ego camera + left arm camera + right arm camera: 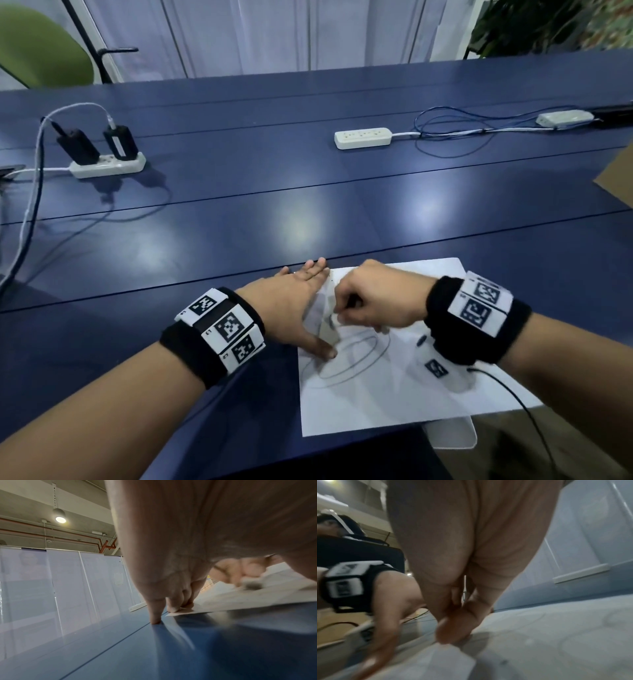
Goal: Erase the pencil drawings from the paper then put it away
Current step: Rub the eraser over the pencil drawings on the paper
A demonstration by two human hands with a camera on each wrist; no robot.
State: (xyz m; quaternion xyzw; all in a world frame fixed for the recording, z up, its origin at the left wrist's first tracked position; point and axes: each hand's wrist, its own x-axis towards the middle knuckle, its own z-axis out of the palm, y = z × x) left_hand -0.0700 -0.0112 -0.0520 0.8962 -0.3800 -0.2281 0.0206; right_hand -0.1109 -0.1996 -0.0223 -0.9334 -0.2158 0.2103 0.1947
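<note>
**Up close, an eraser at work on a pencilled sheet**

We see a thin white paper [394, 387] lying flat on the smooth, glossy blue table [239, 205], at its near edge; one corner overhangs. Grey pencil ovals [356, 356] loop across the sheet's left half.

Our left hand [301, 301] lies spread and flat, fingers straight. Its fingertips [173, 608] press the sheet's far-left corner and its thumb rests on the paper's left margin beside the ovals; it holds nothing.

Our right hand [373, 298] is curled tight over the upper part of the sheet, just right of the left hand. Its fingers pinch a small pale eraser [337, 318], whose smudged grey tip [254, 586] touches the paper just above the ovals. The right-wrist view is blurred.

Two white plastic power strips [363, 137] lie farther back.
</note>
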